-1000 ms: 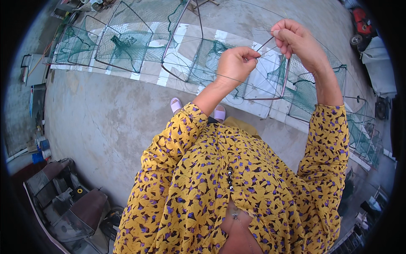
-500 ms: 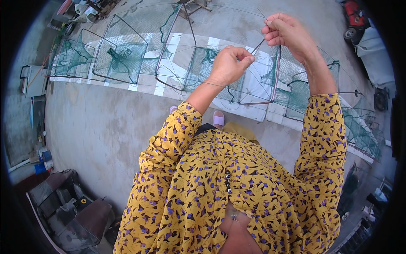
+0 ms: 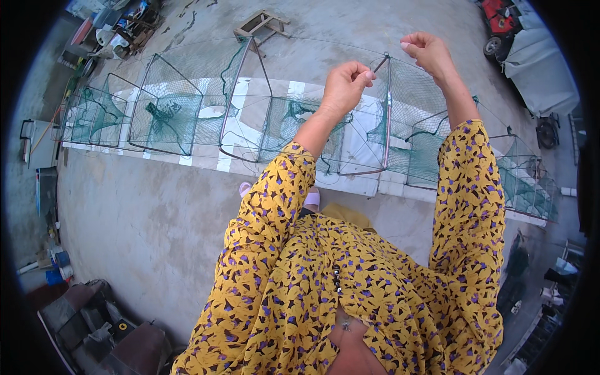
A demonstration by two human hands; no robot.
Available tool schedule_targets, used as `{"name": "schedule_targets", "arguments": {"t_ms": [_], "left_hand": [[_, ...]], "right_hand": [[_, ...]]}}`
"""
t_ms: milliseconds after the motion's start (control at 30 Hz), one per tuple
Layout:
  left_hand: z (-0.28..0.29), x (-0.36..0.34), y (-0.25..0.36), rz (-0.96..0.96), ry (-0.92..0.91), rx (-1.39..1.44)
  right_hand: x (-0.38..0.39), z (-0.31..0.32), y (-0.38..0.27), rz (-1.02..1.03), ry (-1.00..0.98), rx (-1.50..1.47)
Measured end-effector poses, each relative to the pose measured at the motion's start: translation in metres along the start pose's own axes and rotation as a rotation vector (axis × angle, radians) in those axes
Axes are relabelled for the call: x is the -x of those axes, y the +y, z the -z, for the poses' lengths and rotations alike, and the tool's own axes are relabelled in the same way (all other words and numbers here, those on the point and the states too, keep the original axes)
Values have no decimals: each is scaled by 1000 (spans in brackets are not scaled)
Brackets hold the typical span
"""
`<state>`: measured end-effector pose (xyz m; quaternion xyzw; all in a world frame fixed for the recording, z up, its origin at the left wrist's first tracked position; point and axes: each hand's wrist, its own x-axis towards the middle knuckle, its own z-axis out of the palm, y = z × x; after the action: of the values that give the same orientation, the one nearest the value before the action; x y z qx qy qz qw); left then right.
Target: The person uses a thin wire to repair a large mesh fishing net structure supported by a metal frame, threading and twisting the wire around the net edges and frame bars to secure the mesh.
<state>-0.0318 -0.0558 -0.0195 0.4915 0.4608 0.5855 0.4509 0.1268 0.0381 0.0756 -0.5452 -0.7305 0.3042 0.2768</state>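
A long folding fish trap (image 3: 164, 119) of green netting on dark rectangular frames stretches from left to right across the view. My left hand (image 3: 347, 86) pinches the top corner of one frame (image 3: 388, 112) between thumb and forefinger, holding it upright. My right hand (image 3: 430, 57) is a little to the right of that corner, apart from it. Its thumb and forefinger are pressed together on what looks like a thin, pale thread, very faint against the floor. Other mesh sections hang between frames on both sides of my hands.
Pale and white sheeting (image 3: 250, 94) lies beneath the trap on the concrete floor (image 3: 125, 206). A small wooden stool (image 3: 261, 26) stands beyond it. At lower left is a dark seated vehicle (image 3: 106, 331); a red machine (image 3: 500, 15) and a grey cover (image 3: 539, 69) are at upper right.
My right hand has come away from the frame corner, its fingers now closed further off to the right. My left hand keeps its pinch and has shifted slightly. The whole view has tilted.
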Motion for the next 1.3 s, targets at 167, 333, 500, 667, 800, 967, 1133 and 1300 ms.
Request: {"name": "schedule_targets", "arguments": {"t_ms": [167, 333, 500, 667, 800, 967, 1133, 1300], "left_hand": [[-14, -11, -7, 49, 58, -91], [-27, -9, -7, 35, 115, -272], [-35, -3, 2, -1, 250, -485], [-25, 1, 1, -52, 218, -336], [-17, 11, 12, -105, 151, -99], [14, 62, 8, -326, 315, -520], [70, 155, 23, -152, -100, -575], [102, 204, 94, 301, -612, -535]], "right_hand": [[-5, -7, 7, -260, -560, -45], [6, -12, -4, -213, -589, -55], [2, -14, 10, -54, -570, -42], [20, -19, 4, -45, -411, -144], [17, -17, 10, 209, -286, -116], [20, -19, -2, 283, -148, 28], [27, -21, -16, 392, -112, 213], [35, -20, -19, 443, -100, 322]]}}
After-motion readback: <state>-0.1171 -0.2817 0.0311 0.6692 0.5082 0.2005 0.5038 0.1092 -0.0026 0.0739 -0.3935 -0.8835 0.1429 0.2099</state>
